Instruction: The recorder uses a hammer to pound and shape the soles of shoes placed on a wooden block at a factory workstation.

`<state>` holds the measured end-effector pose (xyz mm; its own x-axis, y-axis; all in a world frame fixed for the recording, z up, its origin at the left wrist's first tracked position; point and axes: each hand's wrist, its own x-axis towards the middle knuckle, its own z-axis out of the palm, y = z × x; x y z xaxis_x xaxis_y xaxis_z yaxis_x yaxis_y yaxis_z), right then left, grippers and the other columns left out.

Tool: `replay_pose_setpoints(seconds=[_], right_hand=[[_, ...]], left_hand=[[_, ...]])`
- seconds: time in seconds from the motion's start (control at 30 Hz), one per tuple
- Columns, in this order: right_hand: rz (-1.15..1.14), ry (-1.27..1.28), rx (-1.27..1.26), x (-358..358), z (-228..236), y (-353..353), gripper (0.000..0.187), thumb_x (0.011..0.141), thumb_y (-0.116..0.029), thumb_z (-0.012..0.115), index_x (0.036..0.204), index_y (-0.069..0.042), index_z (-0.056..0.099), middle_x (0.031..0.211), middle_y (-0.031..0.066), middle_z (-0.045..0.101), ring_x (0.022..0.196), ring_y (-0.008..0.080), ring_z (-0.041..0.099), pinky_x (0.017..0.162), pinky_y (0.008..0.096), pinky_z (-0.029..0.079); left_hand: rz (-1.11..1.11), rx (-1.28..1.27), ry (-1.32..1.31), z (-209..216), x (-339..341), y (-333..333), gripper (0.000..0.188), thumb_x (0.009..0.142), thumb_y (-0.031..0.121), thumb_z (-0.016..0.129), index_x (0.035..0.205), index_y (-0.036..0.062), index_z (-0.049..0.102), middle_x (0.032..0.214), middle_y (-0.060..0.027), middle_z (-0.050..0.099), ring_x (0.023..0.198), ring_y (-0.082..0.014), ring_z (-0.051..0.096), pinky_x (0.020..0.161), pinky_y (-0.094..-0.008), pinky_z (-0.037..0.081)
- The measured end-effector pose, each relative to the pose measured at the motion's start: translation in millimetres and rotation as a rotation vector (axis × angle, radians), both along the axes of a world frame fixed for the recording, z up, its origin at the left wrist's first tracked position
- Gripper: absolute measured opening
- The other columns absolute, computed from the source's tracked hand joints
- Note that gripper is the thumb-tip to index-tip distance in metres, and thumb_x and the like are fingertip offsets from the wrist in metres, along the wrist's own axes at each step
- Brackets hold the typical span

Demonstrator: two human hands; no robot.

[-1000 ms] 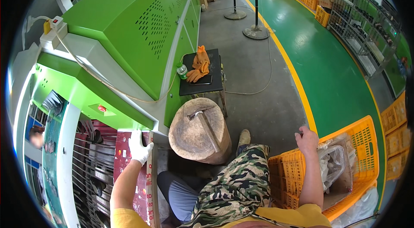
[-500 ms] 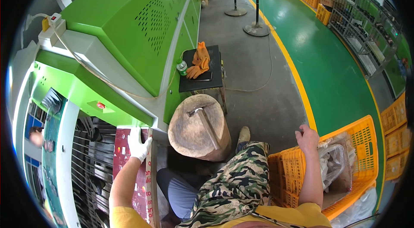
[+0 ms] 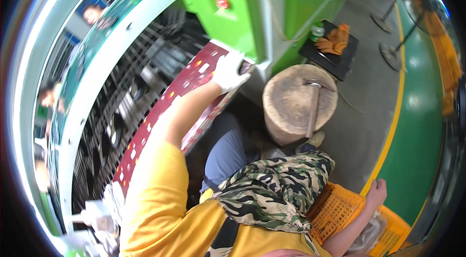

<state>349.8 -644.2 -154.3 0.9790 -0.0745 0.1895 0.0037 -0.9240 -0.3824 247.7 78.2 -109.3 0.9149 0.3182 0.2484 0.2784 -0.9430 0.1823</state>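
My left hand [image 3: 229,72], in a white glove, rests on the far end of a long red ledge [image 3: 170,101] dotted with small marks. Its fingers are spread and hold nothing. Bare and loosely curled, my right hand [image 3: 376,193] is over the edge of an orange plastic crate [image 3: 340,208]; nothing shows in its fingers. Between the two stands a round wooden block [image 3: 286,94] like a tree stump. A hammer [image 3: 314,109] lies on top, its handle toward me, touched by neither hand.
Left of the ledge runs a rack of dark bars [image 3: 138,65] with shoes [image 3: 116,128] among them. A green machine [image 3: 218,28] rises ahead. Orange gloves [image 3: 335,39] and a bottle [image 3: 317,31] sit on a black stool [image 3: 347,55]. Other people are beyond the rack.
My view has swung to the left, so the block, stool and crate appear further right. My left hand is still on the ledge's far end; my right hand stays by the crate.
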Motion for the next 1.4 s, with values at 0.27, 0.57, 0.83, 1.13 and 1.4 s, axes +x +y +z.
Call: replay_pose_setpoints(seconds=[0.27, 0.57, 0.83, 1.13, 1.4], right_hand=[[-0.054, 0.137, -0.114, 10.5, 11.7, 16.9, 0.033, 0.092, -0.028, 0.071, 0.115, -0.004, 0.069, 0.094, 0.0182, 0.073, 0.087, 0.0322, 0.071, 0.079, 0.0421, 0.054], [0.368, 0.247, 0.423, -22.4, -4.3, 141.5, 0.040, 0.091, -0.018, 0.076, 0.126, -0.002, 0.064, 0.101, 0.0128, 0.071, 0.089, 0.0190, 0.066, 0.082, 0.0331, 0.054], [0.542, 0.308, 0.239, -38.3, 2.1, 327.1, 0.064, 0.088, -0.029, 0.077, 0.143, -0.008, 0.052, 0.107, 0.0222, 0.072, 0.089, 0.0336, 0.072, 0.082, 0.0418, 0.057], [0.488, 0.324, 0.190, -27.3, -43.9, 340.3, 0.063, 0.085, -0.029, 0.074, 0.140, -0.007, 0.051, 0.106, 0.0260, 0.072, 0.103, 0.0460, 0.068, 0.091, 0.0517, 0.053], [0.396, 0.354, -0.055, -35.4, 9.2, 367.6, 0.058, 0.088, -0.032, 0.070, 0.135, -0.004, 0.053, 0.112, 0.0271, 0.071, 0.107, 0.0448, 0.068, 0.093, 0.0530, 0.053]], left_hand=[[0.081, 0.020, 0.053, -6.2, -13.3, 5.0, 0.086, 0.086, 0.050, 0.066, 0.153, 0.0006, 0.042, 0.159, -0.0250, 0.038, 0.152, -0.0387, 0.029, 0.123, -0.0562, 0.020], [0.077, 0.023, 0.039, -4.7, -12.6, 3.6, 0.083, 0.086, 0.048, 0.066, 0.151, 0.0007, 0.043, 0.156, -0.0239, 0.042, 0.149, -0.0385, 0.033, 0.121, -0.0549, 0.024], [0.092, 0.024, -0.015, -9.2, -17.3, 3.9, 0.078, 0.088, 0.050, 0.064, 0.146, 0.0006, 0.047, 0.152, -0.0198, 0.046, 0.146, -0.0348, 0.036, 0.120, -0.0544, 0.025], [0.026, -0.039, -0.110, -0.2, -14.1, 8.3, 0.070, 0.088, 0.049, 0.066, 0.138, 0.0020, 0.056, 0.145, -0.0206, 0.054, 0.139, -0.0372, 0.045, 0.113, -0.0541, 0.035], [0.073, 0.067, -0.036, -18.0, -4.3, 13.0, 0.079, 0.091, 0.056, 0.062, 0.149, 0.0040, 0.049, 0.156, -0.0162, 0.045, 0.149, -0.0324, 0.034, 0.120, -0.0558, 0.026]])
